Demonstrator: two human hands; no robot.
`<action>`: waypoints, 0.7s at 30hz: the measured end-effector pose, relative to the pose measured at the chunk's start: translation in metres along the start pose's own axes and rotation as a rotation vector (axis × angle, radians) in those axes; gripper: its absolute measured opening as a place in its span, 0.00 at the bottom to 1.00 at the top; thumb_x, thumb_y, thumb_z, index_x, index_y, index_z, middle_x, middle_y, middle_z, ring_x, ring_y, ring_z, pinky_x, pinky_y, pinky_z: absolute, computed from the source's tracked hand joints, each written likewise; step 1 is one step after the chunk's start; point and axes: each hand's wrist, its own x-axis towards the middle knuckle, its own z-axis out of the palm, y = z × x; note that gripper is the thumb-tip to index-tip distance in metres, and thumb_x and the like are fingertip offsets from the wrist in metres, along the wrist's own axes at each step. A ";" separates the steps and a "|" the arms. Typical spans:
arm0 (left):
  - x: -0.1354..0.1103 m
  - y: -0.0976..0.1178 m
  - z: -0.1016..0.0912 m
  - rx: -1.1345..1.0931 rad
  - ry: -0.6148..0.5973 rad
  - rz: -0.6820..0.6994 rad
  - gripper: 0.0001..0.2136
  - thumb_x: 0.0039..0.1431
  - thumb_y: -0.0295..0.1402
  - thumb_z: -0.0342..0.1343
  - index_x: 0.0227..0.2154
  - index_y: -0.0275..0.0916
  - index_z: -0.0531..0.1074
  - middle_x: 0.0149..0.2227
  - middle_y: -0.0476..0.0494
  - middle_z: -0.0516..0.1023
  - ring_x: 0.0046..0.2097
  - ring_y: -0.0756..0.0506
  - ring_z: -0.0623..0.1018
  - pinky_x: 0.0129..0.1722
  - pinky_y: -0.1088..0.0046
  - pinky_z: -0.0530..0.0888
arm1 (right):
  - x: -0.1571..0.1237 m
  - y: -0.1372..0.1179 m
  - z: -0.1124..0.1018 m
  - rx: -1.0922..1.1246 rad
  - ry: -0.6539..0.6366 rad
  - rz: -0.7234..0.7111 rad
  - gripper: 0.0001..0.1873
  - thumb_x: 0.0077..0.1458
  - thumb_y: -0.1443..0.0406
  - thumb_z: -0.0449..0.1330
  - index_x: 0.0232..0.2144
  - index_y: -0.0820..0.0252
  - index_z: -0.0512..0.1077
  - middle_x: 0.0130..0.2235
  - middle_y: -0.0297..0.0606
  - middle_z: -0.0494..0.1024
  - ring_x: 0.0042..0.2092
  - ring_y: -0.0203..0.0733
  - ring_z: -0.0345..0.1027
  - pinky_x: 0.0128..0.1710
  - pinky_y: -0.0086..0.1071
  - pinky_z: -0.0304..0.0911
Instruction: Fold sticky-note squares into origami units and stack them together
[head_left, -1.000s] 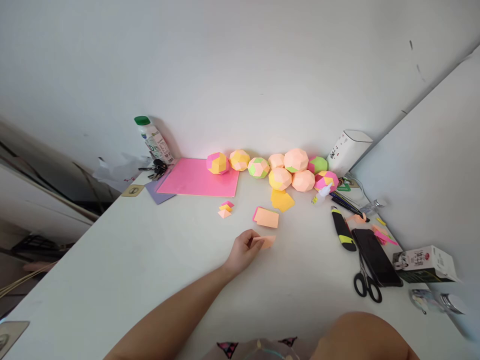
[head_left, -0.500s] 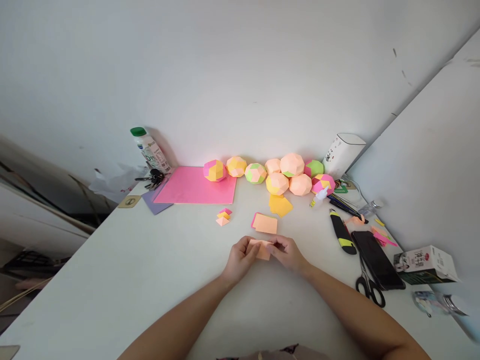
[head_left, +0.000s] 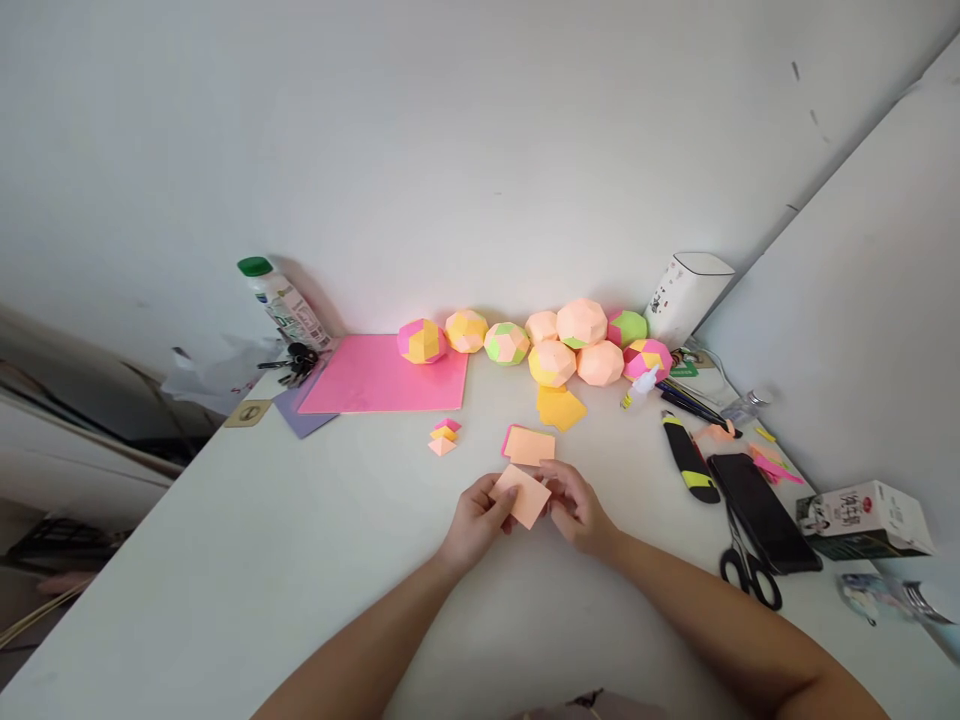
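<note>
A peach paper square [head_left: 523, 494] is pinched at its left side by my left hand [head_left: 480, 518], thumb on top. It is turned so that one corner points toward me. My right hand [head_left: 581, 508] is at the square's right corner, fingers curled, with a gap between thumb and fingers; it does not visibly grip the sheet. Just beyond my hands lies a small stack of peach paper sheets [head_left: 532, 446] with a pink edge showing. Small folded paper pieces [head_left: 444, 437] in pink, yellow and peach overlap to the left. Yellow-orange paper sheets [head_left: 561, 407] lie farther back.
Several faceted paper balls [head_left: 555, 362] line the wall, one on a pink sheet [head_left: 375, 375]. At right are a box cutter [head_left: 690, 458], scissors [head_left: 750, 575], a black phone [head_left: 761, 510], a milk carton [head_left: 862, 518] and a glue bottle [head_left: 641, 386]. A green-capped bottle [head_left: 289, 303] stands back left.
The peach paper, held in both hands half a second ago, is now flat, turned cornerwise and pinched by my left hand. My right fingers have moved off its face. The view has shifted slightly.
</note>
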 end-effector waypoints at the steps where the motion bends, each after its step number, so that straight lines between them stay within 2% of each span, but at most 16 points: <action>1: 0.000 0.000 0.000 -0.001 -0.004 -0.006 0.16 0.52 0.46 0.54 0.34 0.36 0.68 0.21 0.52 0.67 0.21 0.53 0.66 0.22 0.76 0.65 | 0.000 0.001 0.000 -0.060 -0.003 -0.071 0.21 0.52 0.72 0.51 0.49 0.54 0.60 0.44 0.43 0.68 0.32 0.36 0.67 0.26 0.30 0.64; 5: -0.001 0.000 -0.001 -0.034 -0.022 0.010 0.15 0.50 0.44 0.57 0.34 0.38 0.66 0.25 0.51 0.69 0.24 0.53 0.67 0.22 0.78 0.64 | 0.004 0.004 0.001 -0.216 -0.039 -0.247 0.11 0.53 0.70 0.52 0.38 0.57 0.69 0.44 0.46 0.68 0.41 0.42 0.67 0.26 0.29 0.65; 9: -0.001 -0.001 0.002 -0.079 -0.018 0.029 0.16 0.50 0.42 0.57 0.38 0.39 0.65 0.28 0.49 0.72 0.27 0.51 0.71 0.26 0.76 0.67 | 0.005 0.005 0.002 -0.196 -0.020 -0.231 0.06 0.54 0.64 0.56 0.30 0.59 0.71 0.39 0.43 0.70 0.35 0.39 0.67 0.28 0.31 0.67; 14: -0.001 -0.002 0.003 0.004 -0.110 0.070 0.13 0.56 0.42 0.51 0.34 0.36 0.71 0.23 0.50 0.69 0.26 0.51 0.69 0.28 0.74 0.67 | 0.005 0.002 -0.001 -0.039 -0.028 0.010 0.09 0.53 0.61 0.58 0.28 0.62 0.71 0.37 0.42 0.72 0.33 0.37 0.67 0.27 0.30 0.65; 18: -0.004 -0.001 0.002 0.015 -0.107 0.094 0.17 0.60 0.44 0.44 0.42 0.37 0.68 0.25 0.48 0.71 0.28 0.50 0.70 0.30 0.73 0.68 | 0.006 -0.005 -0.003 0.118 -0.048 0.222 0.10 0.52 0.59 0.58 0.29 0.62 0.71 0.31 0.38 0.73 0.29 0.36 0.67 0.26 0.29 0.63; 21: -0.005 -0.002 0.003 0.027 -0.122 0.102 0.16 0.58 0.43 0.49 0.43 0.37 0.65 0.30 0.45 0.73 0.31 0.49 0.72 0.32 0.72 0.70 | 0.007 -0.008 -0.003 0.150 -0.029 0.294 0.11 0.51 0.59 0.59 0.28 0.62 0.70 0.29 0.37 0.73 0.28 0.36 0.67 0.25 0.29 0.62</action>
